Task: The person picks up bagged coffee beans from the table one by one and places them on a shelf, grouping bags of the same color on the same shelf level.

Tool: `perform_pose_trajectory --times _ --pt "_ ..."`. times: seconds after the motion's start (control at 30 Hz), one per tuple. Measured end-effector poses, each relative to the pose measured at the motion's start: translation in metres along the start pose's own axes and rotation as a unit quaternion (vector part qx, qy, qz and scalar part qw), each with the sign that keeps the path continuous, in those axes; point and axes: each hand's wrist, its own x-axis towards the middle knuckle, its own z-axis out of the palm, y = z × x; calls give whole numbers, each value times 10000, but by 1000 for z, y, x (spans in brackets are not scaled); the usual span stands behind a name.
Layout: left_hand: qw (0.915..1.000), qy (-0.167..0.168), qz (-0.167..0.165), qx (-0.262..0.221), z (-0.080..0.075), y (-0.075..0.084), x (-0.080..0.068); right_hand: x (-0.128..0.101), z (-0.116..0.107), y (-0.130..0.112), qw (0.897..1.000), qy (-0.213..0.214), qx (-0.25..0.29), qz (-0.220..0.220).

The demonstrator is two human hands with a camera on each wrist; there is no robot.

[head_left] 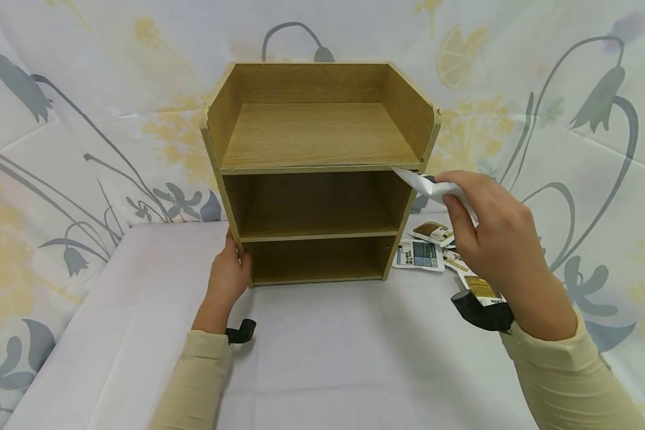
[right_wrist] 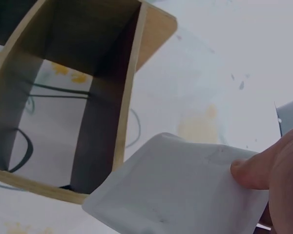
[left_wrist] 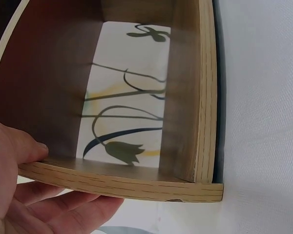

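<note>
A wooden shelf unit (head_left: 317, 167) with three open levels stands on the white table (head_left: 322, 358). My left hand (head_left: 228, 272) grips its lower left side panel (left_wrist: 122, 183), thumb inside and fingers outside. My right hand (head_left: 489, 239) pinches a white flat packet (head_left: 435, 188) in the air beside the shelf's right edge, level with the middle compartment. The right wrist view shows the packet (right_wrist: 180, 195) under my thumb, with the shelf frame (right_wrist: 78, 97) to its left.
Several more packets (head_left: 421, 254) lie on the table to the right of the shelf, partly behind my right hand. A floral cloth (head_left: 86, 119) hangs behind and to both sides. The shelf has no back panel.
</note>
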Motion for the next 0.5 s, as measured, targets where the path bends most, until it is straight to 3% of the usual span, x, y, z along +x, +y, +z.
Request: perform_pose_trajectory --times 0.3,0.5 --pt "10000 28 53 33 0 0 -1 17 3 -8 9996 103 248 -28" --pt "9999 77 90 28 0 0 -1 29 5 -9 9996 54 137 -254"
